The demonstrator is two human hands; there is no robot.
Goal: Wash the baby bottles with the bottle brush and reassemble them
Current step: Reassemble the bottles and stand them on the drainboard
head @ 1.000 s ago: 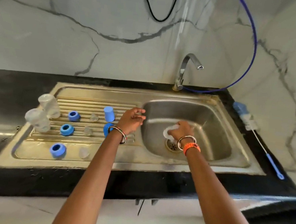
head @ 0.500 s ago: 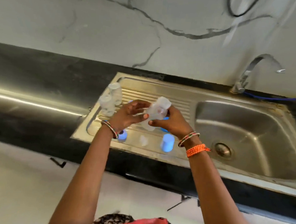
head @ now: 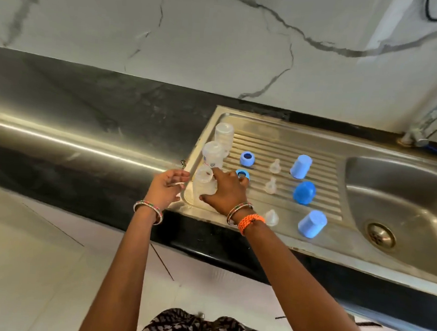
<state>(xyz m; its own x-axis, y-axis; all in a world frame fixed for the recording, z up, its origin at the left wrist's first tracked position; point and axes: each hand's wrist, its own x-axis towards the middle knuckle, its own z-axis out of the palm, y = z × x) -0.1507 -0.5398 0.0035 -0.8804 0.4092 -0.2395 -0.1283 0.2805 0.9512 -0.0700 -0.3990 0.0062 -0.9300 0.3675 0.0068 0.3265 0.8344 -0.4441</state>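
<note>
- Right hand [head: 227, 191], orange woven band at the wrist, fingers curled round the nearest clear plastic bottle body [head: 202, 187], setting it upright at the near left corner of the ribbed steel draining board [head: 270, 145].
- Left hand [head: 168, 187] just beside that bottle, fingers loose and relaxed, gripping nothing.
- Step in hand, by judgement: parking the third bottle body in line with the others. Best done by lowering it flat onto its base, clear of the board's raised rim, then letting go only once steady; wet smooth plastic likely slippery and light enough to tip.
- Nearest bottle open-mouthed, apparently empty; any water inside too faint to tell.
- Beyond it, second clear bottle body [head: 212, 154] and third clear bottle body [head: 224, 134], standing close together along the left edge, contents not discernible.
- Middle of the board: two blue screw rings [head: 247, 159], the nearer partly behind the right hand; three translucent silicone teats [head: 274, 166] in a column; three blue caps [head: 301, 166] well to the right.
- Far right: steel sink basin [head: 402, 183], nothing visible in it but the drain [head: 380, 233].
- Bottle brush out of view.
- Reassembly not yet begun, all parts lying separate.
</note>
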